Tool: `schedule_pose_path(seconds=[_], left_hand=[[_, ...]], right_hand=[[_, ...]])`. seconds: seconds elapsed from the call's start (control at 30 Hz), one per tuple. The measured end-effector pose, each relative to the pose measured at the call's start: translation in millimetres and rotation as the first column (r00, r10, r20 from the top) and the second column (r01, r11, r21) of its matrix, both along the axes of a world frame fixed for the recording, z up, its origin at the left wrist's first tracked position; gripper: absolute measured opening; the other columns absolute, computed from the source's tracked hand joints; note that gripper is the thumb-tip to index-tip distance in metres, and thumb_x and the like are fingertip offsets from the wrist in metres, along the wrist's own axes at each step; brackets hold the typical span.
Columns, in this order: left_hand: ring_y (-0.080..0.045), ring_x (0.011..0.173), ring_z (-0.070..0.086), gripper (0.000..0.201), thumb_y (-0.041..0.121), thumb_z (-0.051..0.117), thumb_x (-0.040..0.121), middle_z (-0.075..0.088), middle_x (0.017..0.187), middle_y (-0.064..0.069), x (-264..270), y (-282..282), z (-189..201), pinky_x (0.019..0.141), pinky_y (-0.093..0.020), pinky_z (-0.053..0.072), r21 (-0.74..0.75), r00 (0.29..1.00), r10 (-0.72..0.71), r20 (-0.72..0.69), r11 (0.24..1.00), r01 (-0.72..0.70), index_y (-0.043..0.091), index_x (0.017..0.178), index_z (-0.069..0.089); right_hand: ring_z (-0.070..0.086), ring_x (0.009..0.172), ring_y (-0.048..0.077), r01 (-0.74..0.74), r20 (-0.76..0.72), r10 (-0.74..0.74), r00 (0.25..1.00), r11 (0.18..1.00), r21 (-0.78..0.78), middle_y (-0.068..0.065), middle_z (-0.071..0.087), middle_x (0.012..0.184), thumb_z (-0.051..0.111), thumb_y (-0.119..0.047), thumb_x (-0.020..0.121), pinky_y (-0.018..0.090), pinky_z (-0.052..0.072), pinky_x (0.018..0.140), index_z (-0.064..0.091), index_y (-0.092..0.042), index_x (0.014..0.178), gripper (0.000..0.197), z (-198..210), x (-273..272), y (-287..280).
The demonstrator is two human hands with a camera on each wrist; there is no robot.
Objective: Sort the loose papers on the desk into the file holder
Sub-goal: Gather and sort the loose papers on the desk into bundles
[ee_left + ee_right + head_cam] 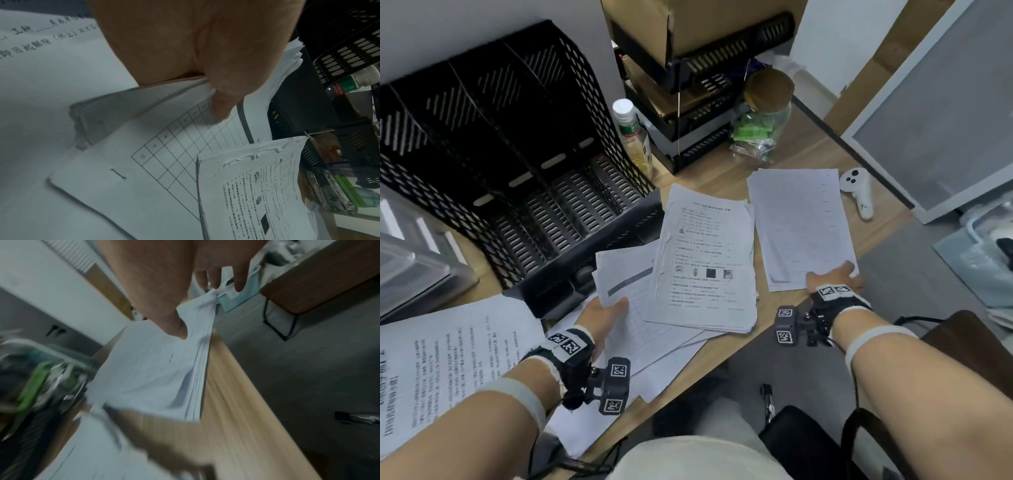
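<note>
A black mesh file holder (524,164) with several slots stands at the desk's back left. My left hand (602,317) pinches a stapled set with a printed grid (185,146), thumb on top, its front edge lifted; a printed test paper stack (705,260) lies across that set. My right hand (832,275) grips the near right corner of a pale stack of sheets (801,226) at the desk's edge, thumb (176,327) on top and fingers (239,280) under the corner. More printed sheets (448,359) lie at the near left.
A clear bottle (633,137) stands beside the holder. A black tray rack (695,102) with cardboard and a cork-lidded jar (763,113) stand at the back. A white controller (858,192) lies at the far right. A clear box (410,260) sits at the left.
</note>
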State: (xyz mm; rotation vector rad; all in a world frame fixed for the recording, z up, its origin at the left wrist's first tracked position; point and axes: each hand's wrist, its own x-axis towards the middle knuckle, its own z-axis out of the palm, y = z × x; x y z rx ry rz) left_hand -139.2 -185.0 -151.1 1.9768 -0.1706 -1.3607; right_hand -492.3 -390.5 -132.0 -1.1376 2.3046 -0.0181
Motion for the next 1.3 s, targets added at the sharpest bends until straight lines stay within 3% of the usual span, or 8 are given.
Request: schedule_pose_path(seconds=[0.2, 0.33, 0.53, 0.7, 0.83, 1.0, 1.17, 1.3], left_hand=[[-0.036, 0.113, 0.065, 0.031, 0.021, 0.061, 0.098, 0.071, 0.119, -0.012, 5, -9, -1, 0.105, -0.054, 0.047, -0.007, 0.999, -0.031, 0.041, 0.999, 0.031, 0.010, 0.127, 0.063], [-0.036, 0.109, 0.065, 0.029, 0.019, 0.061, 0.099, 0.071, 0.116, -0.014, -2, -23, 8, 0.101, -0.051, 0.048, -0.038, 0.997, -0.038, 0.064, 0.998, 0.040, 0.007, 0.124, 0.064], [-0.033, 0.108, 0.067, 0.021, 0.017, 0.060, 0.098, 0.074, 0.111, -0.011, -5, -40, 24, 0.102, -0.050, 0.049, -0.141, 0.984, -0.080, 0.158, 0.985, 0.103, 0.010, 0.116, 0.069], [-0.031, 0.107, 0.067, 0.016, 0.022, 0.063, 0.097, 0.074, 0.109, -0.009, 1, -54, 51, 0.102, -0.050, 0.050, -0.251, 0.961, -0.086, 0.263, 0.955, 0.155, 0.016, 0.110, 0.071], [-0.032, 0.104, 0.069, 0.009, 0.024, 0.063, 0.097, 0.074, 0.107, -0.011, 7, -62, 77, 0.098, -0.052, 0.053, -0.344, 0.948, -0.019, 0.319, 0.929, 0.134, 0.022, 0.099, 0.071], [-0.033, 0.103, 0.070, 0.010, 0.021, 0.064, 0.097, 0.075, 0.109, -0.012, 17, -51, 114, 0.095, -0.052, 0.055, -0.511, 0.939, 0.079, 0.335, 0.852, 0.111, 0.026, 0.097, 0.072], [-0.014, 0.103, 0.072, 0.035, 0.041, 0.079, 0.077, 0.078, 0.108, 0.005, 27, -22, 139, 0.086, -0.031, 0.058, -0.651, 0.991, 0.095, 0.095, 0.759, -0.010, 0.024, 0.108, 0.074], [-0.030, 0.111, 0.068, 0.027, 0.018, 0.069, 0.089, 0.073, 0.120, -0.014, 37, 7, 148, 0.090, -0.041, 0.059, -0.678, 0.992, 0.126, 0.013, 0.730, -0.084, 0.014, 0.115, 0.070]], right_hand=[[0.055, 0.100, 0.029, -0.165, 0.148, 0.127, 0.981, 0.944, 0.284, 0.009, 0.054, 0.109, 0.054, -0.024, 0.086, 0.036, 0.047, 0.093, 0.046, -0.021, 0.108, 0.023, -2, -30, -22], [0.064, 0.104, 0.031, 0.006, 0.252, -0.032, 0.967, 0.994, 0.106, 0.016, 0.063, 0.116, 0.056, -0.020, 0.089, 0.026, 0.048, 0.067, 0.058, -0.004, 0.123, 0.037, -14, -43, -17], [0.062, 0.036, 0.010, 0.192, 0.368, -0.154, 0.917, 0.979, -0.070, 0.009, 0.068, 0.064, 0.054, -0.020, 0.096, 0.025, 0.054, 0.043, 0.059, 0.000, 0.101, 0.021, -14, -39, -15], [0.058, 0.109, 0.040, -0.024, 0.093, 0.029, 0.995, 0.998, -0.051, 0.022, 0.048, 0.129, 0.064, -0.021, 0.083, 0.038, 0.047, 0.080, 0.031, -0.005, 0.139, 0.067, 15, -32, -21], [0.057, 0.104, 0.036, -0.100, 0.204, 0.116, 0.972, 0.991, -0.089, 0.022, 0.051, 0.130, 0.064, -0.017, 0.083, 0.038, 0.048, 0.086, 0.026, -0.006, 0.135, 0.065, 43, 1, -31], [0.057, 0.082, 0.022, -0.364, 0.489, 0.505, 0.711, 0.860, -0.359, 0.002, 0.057, 0.090, 0.071, -0.017, 0.082, 0.040, 0.052, 0.083, 0.046, -0.017, 0.128, 0.052, 80, 82, -36], [0.040, 0.134, 0.020, -0.444, 0.591, 0.671, 0.448, 0.740, -0.505, 0.006, 0.038, 0.148, 0.077, -0.010, 0.077, 0.038, 0.038, 0.109, 0.021, -0.024, 0.150, 0.093, 119, 146, -37], [0.055, 0.123, 0.023, -0.425, 0.656, 0.664, 0.358, 0.742, -0.518, 0.008, 0.058, 0.129, 0.075, -0.001, 0.076, 0.042, 0.043, 0.106, 0.045, -0.020, 0.131, 0.065, 129, 179, -32]])
